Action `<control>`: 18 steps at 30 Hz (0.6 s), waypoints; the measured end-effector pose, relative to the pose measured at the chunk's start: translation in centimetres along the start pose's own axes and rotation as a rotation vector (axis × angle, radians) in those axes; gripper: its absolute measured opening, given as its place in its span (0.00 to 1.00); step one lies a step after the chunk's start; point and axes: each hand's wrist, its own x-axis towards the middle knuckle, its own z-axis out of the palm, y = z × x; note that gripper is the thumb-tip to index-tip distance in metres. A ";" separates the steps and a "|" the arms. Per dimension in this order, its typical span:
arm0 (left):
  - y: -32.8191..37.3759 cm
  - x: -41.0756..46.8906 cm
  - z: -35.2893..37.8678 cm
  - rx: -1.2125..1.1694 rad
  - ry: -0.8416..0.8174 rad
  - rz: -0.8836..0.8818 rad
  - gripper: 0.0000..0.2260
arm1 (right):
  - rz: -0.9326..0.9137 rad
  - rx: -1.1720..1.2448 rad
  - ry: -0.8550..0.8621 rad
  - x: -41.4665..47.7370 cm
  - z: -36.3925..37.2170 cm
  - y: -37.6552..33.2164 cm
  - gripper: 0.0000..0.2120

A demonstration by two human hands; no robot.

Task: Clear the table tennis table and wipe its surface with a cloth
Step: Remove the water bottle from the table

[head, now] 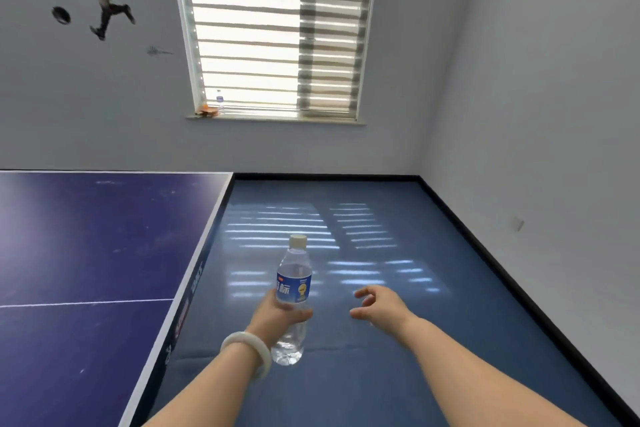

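table (104, 236), bottle (293, 288) in left hand (273, 319) past edge

2 clear plastic water bottles (293, 288): one in left grip (273, 317), other bottle (220, 101) far ahead. 1 blue tabletop (86, 236), 1 white bangle (247, 348).

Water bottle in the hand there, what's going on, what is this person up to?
A person grips a clear water bottle upright in the left hand, holding it over the blue floor just beside the table tennis table. The right hand is held out next to it, fingers loosely curled, holding nothing. Ahead, on the windowsill, stand another bottle and some orange items. No wiping is under way at this moment.
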 end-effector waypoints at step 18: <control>13.4 43.8 -4.6 0.112 0.225 -0.054 0.13 | -0.009 0.034 -0.079 50.4 -13.7 -11.6 0.16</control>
